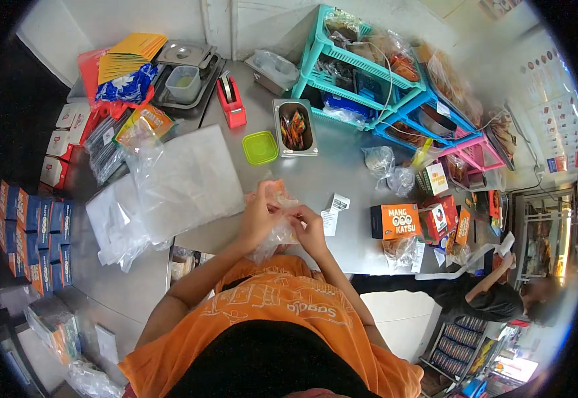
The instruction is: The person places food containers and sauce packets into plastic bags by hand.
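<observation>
Both hands meet over the near edge of a steel table (353, 239). My left hand (259, 219) grips a clear plastic bag (274, 239) with something pinkish-orange in its upper part. My right hand (310, 226) pinches the same bag from the other side, thumb and fingertips together. What exactly is inside the bag cannot be made out. Right of my hands lies a printed paper slip (333, 219). Beyond them are a lime-green square lid (260, 148) and a steel pan (295, 128) of small colourful sachets.
White plastic bags (189, 184) lie left. A red tape dispenser (231, 102) stands behind. Turquoise rack shelves (363, 54) rise at the back right. An orange box (396, 221) sits right, stacked boxes (35, 229) far left. Another person (488, 298) works at the far right.
</observation>
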A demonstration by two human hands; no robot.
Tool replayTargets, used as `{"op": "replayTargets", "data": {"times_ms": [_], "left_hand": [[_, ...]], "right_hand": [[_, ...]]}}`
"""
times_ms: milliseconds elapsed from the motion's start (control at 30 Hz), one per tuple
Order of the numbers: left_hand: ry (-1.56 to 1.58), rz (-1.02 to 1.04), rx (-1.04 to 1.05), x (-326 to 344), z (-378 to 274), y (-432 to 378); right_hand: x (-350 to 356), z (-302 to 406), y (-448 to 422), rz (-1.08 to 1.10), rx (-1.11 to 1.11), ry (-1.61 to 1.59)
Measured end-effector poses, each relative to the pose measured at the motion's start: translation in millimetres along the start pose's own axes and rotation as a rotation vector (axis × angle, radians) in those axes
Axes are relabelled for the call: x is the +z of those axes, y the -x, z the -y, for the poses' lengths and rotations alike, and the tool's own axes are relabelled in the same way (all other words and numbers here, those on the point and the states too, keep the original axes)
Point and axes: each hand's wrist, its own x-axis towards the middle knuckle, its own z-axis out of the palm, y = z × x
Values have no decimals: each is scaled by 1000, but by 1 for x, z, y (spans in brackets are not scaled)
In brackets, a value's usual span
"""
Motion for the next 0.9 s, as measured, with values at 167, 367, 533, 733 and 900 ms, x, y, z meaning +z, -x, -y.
{"op": "replayTargets", "data": {"times_ms": [167,367,533,733,900], "left_hand": [[9,-170,110,16,6,19],[58,-236,90,17,14,20],[75,-239,102,18,15,20],[42,-218,148,17,17,21],[-181,-81,296,5,17,21]], "right_hand": [[20,-13,2,-213,280,-181],[20,0,3,-203,282,-69],[22,-3,5,-242,277,-130],[26,-10,7,-278,303,-191],[17,-13,-1,-149,324,-206]]}}
